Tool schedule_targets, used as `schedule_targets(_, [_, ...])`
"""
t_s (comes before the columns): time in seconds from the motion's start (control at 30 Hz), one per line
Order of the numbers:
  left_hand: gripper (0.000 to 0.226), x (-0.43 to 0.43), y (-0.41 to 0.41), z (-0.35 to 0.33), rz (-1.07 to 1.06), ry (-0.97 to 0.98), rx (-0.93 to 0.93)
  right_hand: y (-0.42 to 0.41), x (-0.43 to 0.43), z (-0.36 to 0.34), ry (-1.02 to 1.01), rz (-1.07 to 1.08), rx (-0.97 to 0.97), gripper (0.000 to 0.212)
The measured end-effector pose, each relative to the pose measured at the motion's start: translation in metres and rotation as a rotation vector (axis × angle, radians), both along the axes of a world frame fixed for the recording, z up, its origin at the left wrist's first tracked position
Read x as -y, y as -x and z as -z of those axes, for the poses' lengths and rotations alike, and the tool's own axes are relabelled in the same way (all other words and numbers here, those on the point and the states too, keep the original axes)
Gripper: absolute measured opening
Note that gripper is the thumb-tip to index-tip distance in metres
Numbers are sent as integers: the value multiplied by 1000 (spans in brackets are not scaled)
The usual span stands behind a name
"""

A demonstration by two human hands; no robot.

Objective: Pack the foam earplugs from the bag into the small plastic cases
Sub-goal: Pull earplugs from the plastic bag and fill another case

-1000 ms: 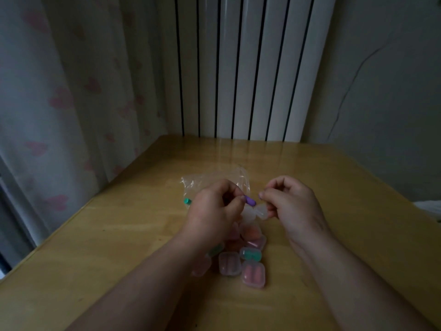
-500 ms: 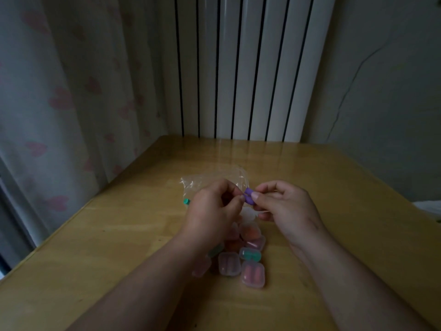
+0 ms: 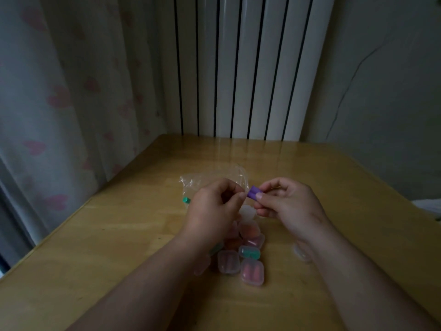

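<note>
Two purple earplugs (image 3: 253, 193) are held side by side above the table, between my hands. My right hand (image 3: 290, 207) pinches their right end with thumb and forefinger. My left hand (image 3: 213, 209) has curled fingers, and its thumb and forefinger tips meet the plugs' left end. A pale clear case (image 3: 248, 211) shows just below, between the hands; which hand holds it I cannot tell. The clear plastic bag (image 3: 210, 179) lies behind my left hand, with a green earplug (image 3: 186, 200) at its left side. Closed cases lie near my wrists: pink-filled ones (image 3: 252, 272), (image 3: 228, 261) and a green-filled one (image 3: 249, 252).
The wooden table (image 3: 119, 235) ends in an edge running along the left. Behind it stand a curtain (image 3: 59, 103) and a white ribbed radiator (image 3: 238, 68). Another clear case (image 3: 301, 253) lies partly under my right forearm.
My right hand moved left, away from the clear case, and took hold of the purple earplugs that my left hand held. The plugs rose slightly. The cases on the table did not move.
</note>
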State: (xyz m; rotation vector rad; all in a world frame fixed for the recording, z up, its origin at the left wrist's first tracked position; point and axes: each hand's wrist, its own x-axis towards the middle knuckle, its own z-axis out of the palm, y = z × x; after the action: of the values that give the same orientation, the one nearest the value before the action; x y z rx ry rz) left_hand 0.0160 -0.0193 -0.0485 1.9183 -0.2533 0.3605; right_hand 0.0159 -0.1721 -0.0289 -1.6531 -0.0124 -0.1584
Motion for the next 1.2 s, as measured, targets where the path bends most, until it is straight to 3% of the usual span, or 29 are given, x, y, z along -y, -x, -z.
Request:
schedule_targets(0.17, [15, 5, 1, 2, -22, -78, 23, -7, 13, -1, 67, 37, -16, 13])
schedule_targets(0.37, [3, 19, 13, -8, 173, -406, 137, -13, 32, -2, 230, 96, -53, 13])
schedule_targets(0.53, [30, 36, 17, -2, 322, -871, 332, -19, 43, 0, 341, 139, -90, 12])
schedule_targets(0.77, [58, 38, 18, 1, 554, -1138, 270, -19, 46, -4, 348, 163, -94, 7])
schedule_targets(1.0, [51, 41, 17, 5, 609, -1180, 268, -16, 42, -5, 345, 149, -100, 10])
schedule_targets(1.2, [39, 30, 13, -1, 476, -958, 375, -16, 41, -4, 310, 163, -71, 11])
